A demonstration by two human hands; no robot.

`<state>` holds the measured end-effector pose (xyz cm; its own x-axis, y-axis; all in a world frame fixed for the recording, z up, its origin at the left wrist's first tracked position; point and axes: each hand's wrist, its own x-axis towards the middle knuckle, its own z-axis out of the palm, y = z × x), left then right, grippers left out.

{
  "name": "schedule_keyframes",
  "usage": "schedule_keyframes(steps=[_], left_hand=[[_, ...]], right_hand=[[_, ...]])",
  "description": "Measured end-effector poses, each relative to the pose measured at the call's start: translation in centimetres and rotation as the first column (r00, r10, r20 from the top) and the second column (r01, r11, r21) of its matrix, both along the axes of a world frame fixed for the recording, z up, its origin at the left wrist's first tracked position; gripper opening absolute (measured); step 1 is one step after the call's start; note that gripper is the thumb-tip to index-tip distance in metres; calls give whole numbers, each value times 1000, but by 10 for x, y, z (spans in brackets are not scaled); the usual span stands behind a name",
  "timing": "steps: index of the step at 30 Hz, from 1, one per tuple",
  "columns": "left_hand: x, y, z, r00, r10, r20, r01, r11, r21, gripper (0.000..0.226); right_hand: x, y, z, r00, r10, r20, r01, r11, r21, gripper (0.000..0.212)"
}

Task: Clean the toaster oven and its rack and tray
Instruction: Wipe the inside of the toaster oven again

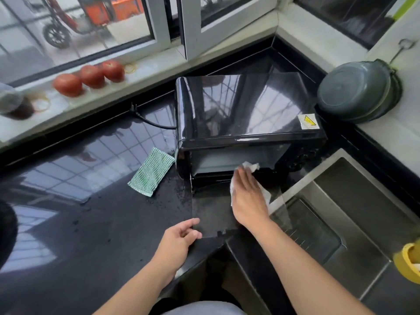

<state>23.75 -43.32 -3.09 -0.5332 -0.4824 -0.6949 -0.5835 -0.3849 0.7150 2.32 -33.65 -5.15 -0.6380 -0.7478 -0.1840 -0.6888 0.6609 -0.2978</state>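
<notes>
A black toaster oven (245,110) stands on the dark counter, its glass door (213,212) folded down flat toward me. My right hand (247,196) lies flat on the door with straight fingers, pressing a white paper towel (250,167) against the glass near the oven mouth. My left hand (181,237) pinches the door's near left corner between thumb and fingers. The oven's inside is dim, and no rack or tray shows in it.
A green scrub sponge (151,171) lies on the wet counter (91,201) left of the oven. A steel sink (354,223) sits at right, with a yellow container (409,262) at its edge. Pans (356,92) hang at back right. Tomatoes (91,76) line the windowsill. A power cord (147,119) trails behind the oven.
</notes>
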Motion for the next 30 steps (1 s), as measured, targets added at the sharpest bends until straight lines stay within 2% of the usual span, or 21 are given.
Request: schedule_keyframes(steps=[5, 8, 10, 12, 14, 16, 17, 21, 25, 30], left_hand=[[-5, 7, -2, 990, 138, -19, -138, 990, -9, 32], [-5, 7, -6, 983, 182, -1, -182, 983, -27, 33], [-5, 10, -6, 977, 215, 8, -215, 976, -22, 32], [-6, 11, -4, 974, 228, 12, -228, 973, -34, 32], [-7, 10, -3, 976, 217, 8, -216, 975, -53, 33], [-9, 7, -3, 973, 229, 21, -226, 971, -81, 34], [-11, 5, -2, 969, 247, 22, -243, 965, -97, 35], [-15, -10, -3, 963, 270, 28, -263, 953, -151, 34], [-18, -46, -6, 953, 302, 35, -292, 941, -169, 35], [-11, -69, -5, 975, 221, 30, -216, 969, -120, 33]], right_hand=[[49, -74, -4, 963, 252, 92, -244, 966, -87, 63], [33, -68, -1, 938, 346, -5, -346, 936, -71, 66], [7, -46, 2, 967, 246, -66, -246, 969, 17, 72], [-20, -18, 4, 993, 30, -115, -21, 997, 79, 76], [-33, 2, 4, 975, -138, -176, 155, 984, 87, 75], [-28, -7, 7, 968, -204, -148, 217, 973, 77, 76], [-20, -22, 8, 977, -181, -111, 187, 981, 47, 77], [34, -108, 7, 990, 143, 6, -141, 986, -93, 66], [39, -144, -4, 990, 134, 38, -130, 987, -99, 62], [43, -143, 1, 989, 142, 30, -137, 982, -133, 63]])
